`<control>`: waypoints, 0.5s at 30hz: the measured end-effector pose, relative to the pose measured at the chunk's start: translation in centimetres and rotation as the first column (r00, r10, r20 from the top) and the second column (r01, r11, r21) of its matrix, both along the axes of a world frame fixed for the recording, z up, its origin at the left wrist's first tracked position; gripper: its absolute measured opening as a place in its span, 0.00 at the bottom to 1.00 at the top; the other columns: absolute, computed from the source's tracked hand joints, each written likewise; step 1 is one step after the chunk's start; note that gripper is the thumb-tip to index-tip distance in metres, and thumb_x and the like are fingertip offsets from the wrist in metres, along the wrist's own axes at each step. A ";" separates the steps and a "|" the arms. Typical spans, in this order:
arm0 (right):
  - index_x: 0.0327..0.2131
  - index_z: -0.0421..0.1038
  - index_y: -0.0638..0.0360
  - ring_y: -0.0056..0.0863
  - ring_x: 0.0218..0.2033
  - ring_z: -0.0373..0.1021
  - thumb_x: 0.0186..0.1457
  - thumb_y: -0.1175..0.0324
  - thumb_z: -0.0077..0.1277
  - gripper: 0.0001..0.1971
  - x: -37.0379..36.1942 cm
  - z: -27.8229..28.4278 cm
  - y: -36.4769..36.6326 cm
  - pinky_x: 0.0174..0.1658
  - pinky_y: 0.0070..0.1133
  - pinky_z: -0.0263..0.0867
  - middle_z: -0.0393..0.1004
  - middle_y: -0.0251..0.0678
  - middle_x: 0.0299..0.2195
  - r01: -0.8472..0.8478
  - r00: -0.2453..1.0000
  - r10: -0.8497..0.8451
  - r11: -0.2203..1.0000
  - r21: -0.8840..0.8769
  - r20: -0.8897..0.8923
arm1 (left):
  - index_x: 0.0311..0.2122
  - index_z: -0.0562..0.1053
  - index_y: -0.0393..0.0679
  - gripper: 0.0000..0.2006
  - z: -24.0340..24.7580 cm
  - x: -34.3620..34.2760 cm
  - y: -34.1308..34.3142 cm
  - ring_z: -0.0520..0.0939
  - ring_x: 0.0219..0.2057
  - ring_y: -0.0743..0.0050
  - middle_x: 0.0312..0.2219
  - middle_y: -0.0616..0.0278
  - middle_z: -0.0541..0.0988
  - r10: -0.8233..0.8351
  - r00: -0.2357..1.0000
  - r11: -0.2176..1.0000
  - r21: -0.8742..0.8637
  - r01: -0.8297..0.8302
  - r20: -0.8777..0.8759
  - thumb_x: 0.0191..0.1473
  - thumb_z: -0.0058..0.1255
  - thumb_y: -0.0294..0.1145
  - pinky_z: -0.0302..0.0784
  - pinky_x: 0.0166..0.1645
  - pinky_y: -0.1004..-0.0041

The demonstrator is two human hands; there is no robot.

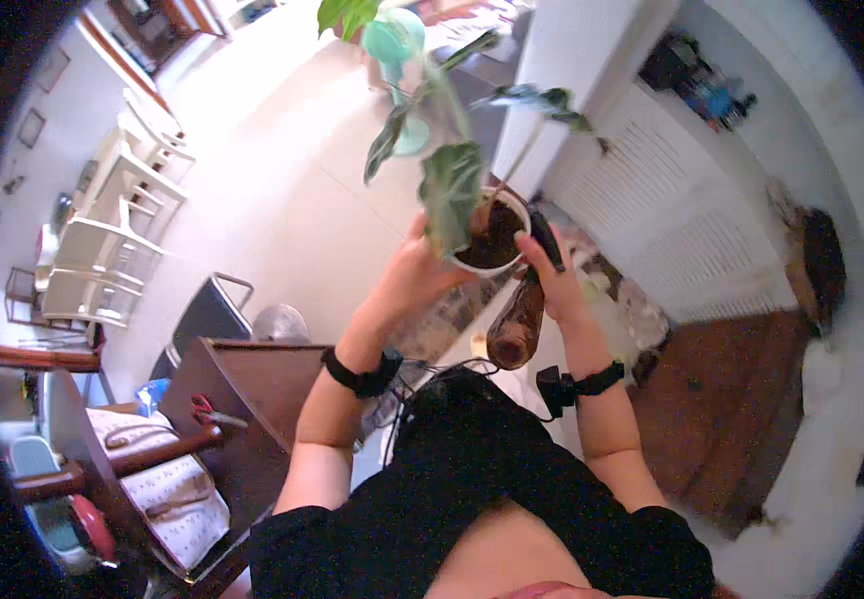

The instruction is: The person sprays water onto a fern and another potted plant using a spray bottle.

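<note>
Between my two hands is a potted plant with a white pot (490, 268), dark soil and large drooping green leaves (452, 185). My left hand (417, 270) grips the pot's left side, its fingers partly behind a leaf. On the right, my right hand (554, 280) holds the rim, with the thumb at the soil's edge. A slim black object (548, 240) lies along that hand; its kind is unclear. Just below the pot is a brown, rounded, bottle-like object (516, 334); what supports it is hidden. Each wrist wears a black band.
A mint-green standing fan (402, 95) stands beyond the plant. At right are white louvered doors (642, 170) and a brown mat or board (727, 409). Lower left, a dark wooden bench (252, 399) holds red-handled scissors (214, 411). White chairs (102, 250) stand at far left.
</note>
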State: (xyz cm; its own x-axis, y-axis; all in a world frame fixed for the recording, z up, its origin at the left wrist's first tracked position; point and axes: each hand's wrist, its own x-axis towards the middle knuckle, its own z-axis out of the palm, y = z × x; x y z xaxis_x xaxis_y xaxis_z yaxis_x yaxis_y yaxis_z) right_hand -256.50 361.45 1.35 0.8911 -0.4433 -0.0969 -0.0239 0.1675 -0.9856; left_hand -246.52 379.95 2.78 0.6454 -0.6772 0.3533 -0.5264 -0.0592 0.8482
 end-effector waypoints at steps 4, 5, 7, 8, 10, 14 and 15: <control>0.38 0.63 0.57 0.15 0.26 0.64 0.48 0.53 0.56 0.22 12.8 0.7 0.3 0.26 0.15 0.62 0.67 0.29 0.27 -0.289 0.957 0.281 0.934 -0.209 -0.067 | 0.36 0.62 0.46 0.29 -2.3 8.8 1.5 0.57 0.57 0.45 0.50 0.45 0.60 0.282 0.952 0.954 0.065 -0.292 0.122 0.28 0.69 0.33 0.58 0.56 0.58; 0.40 0.63 0.57 0.15 0.27 0.64 0.48 0.53 0.56 0.22 16.0 1.5 1.1 0.27 0.15 0.63 0.67 0.28 0.28 -0.363 0.929 0.346 0.920 -0.146 -0.132 | 0.35 0.62 0.46 0.30 -2.5 10.7 2.3 0.57 0.56 0.46 0.49 0.44 0.60 0.366 0.917 0.925 0.045 -0.377 0.156 0.27 0.70 0.34 0.59 0.55 0.58; 0.44 0.61 0.58 0.16 0.29 0.64 0.48 0.54 0.56 0.25 21.7 3.6 2.1 0.28 0.15 0.64 0.66 0.28 0.31 -0.460 0.876 0.448 0.887 -0.029 -0.177 | 0.35 0.61 0.43 0.32 -1.5 14.2 2.9 0.60 0.53 0.47 0.46 0.44 0.61 0.508 0.831 0.844 0.062 -0.533 0.226 0.25 0.71 0.34 0.60 0.54 0.58; 0.45 0.60 0.58 0.17 0.31 0.66 0.47 0.54 0.57 0.27 24.9 2.9 2.2 0.29 0.15 0.64 0.67 0.29 0.33 -0.535 0.838 0.529 0.844 -0.016 -0.137 | 0.34 0.59 0.43 0.32 -1.4 16.4 3.3 0.63 0.51 0.47 0.44 0.45 0.61 0.530 0.821 0.837 0.027 -0.547 0.214 0.25 0.70 0.34 0.61 0.53 0.58; 0.50 0.59 0.58 0.19 0.35 0.67 0.47 0.54 0.57 0.30 31.3 2.0 3.9 0.29 0.16 0.65 0.68 0.31 0.35 -0.568 0.810 0.562 0.823 0.016 -0.166 | 0.33 0.57 0.43 0.31 -1.3 20.5 5.0 0.64 0.49 0.48 0.44 0.46 0.61 0.613 0.748 0.760 0.068 -0.646 0.253 0.27 0.70 0.34 0.61 0.52 0.59; 0.55 0.55 0.57 0.24 0.37 0.68 0.48 0.55 0.56 0.34 42.2 1.1 7.2 0.29 0.18 0.66 0.67 0.34 0.38 -0.629 0.765 0.633 0.774 0.071 -0.123 | 0.31 0.56 0.44 0.29 -1.9 29.8 8.0 0.65 0.48 0.48 0.43 0.46 0.62 0.665 0.713 0.730 0.008 -0.683 0.225 0.30 0.68 0.32 0.62 0.51 0.61; 0.43 0.61 0.59 0.22 0.34 0.67 0.49 0.52 0.55 0.25 44.8 1.3 8.1 0.30 0.19 0.68 0.67 0.34 0.34 -0.626 0.771 0.631 0.776 0.084 -0.083 | 0.31 0.56 0.44 0.29 -1.8 32.5 8.5 0.65 0.49 0.48 0.45 0.45 0.62 0.676 0.700 0.724 -0.034 -0.689 0.232 0.31 0.68 0.32 0.62 0.51 0.61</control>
